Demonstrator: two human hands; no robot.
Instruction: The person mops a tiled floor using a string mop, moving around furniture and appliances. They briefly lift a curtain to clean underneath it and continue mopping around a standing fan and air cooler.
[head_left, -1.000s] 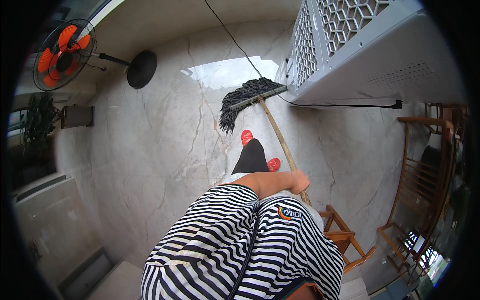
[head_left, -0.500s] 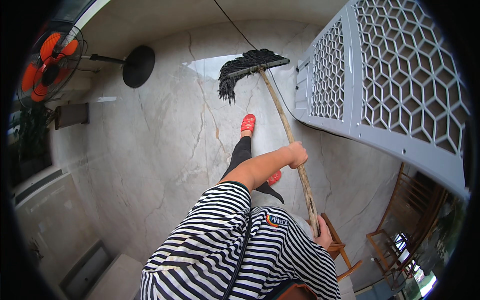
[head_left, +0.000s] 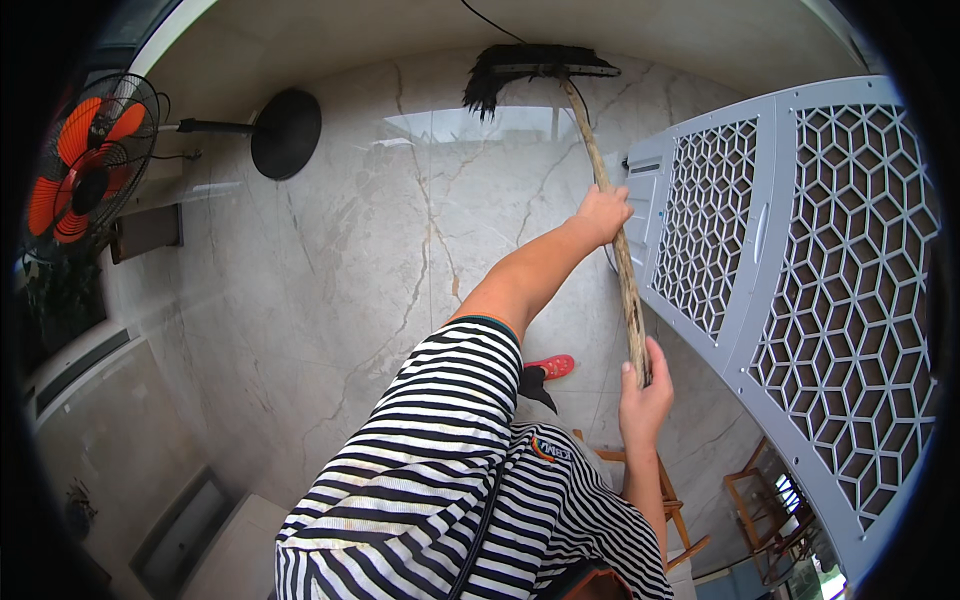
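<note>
A mop with a long wooden handle [head_left: 624,268] and a dark, stringy head [head_left: 540,62] stretches away from me across the floor. My left hand [head_left: 604,214] is wrapped round the handle partway up the pole. At its near end my right hand [head_left: 646,396] holds the pole, with the thumb on one side and fingers on the other. The mop head lies at the far side of the floor, close against the wall. One red shoe [head_left: 551,367] of mine shows below my left arm.
On the right stands a large grey appliance with a lattice grille [head_left: 705,225]. A fan with orange blades [head_left: 85,190] and a round black base [head_left: 287,135] is at the far left. Wooden chairs [head_left: 752,505] stand at the lower right. A thin cable [head_left: 492,22] runs behind the mop head.
Both hands have moved forward, pushing the mop head farther away and slightly right, up to the wall. The forward foot is no longer in sight.
</note>
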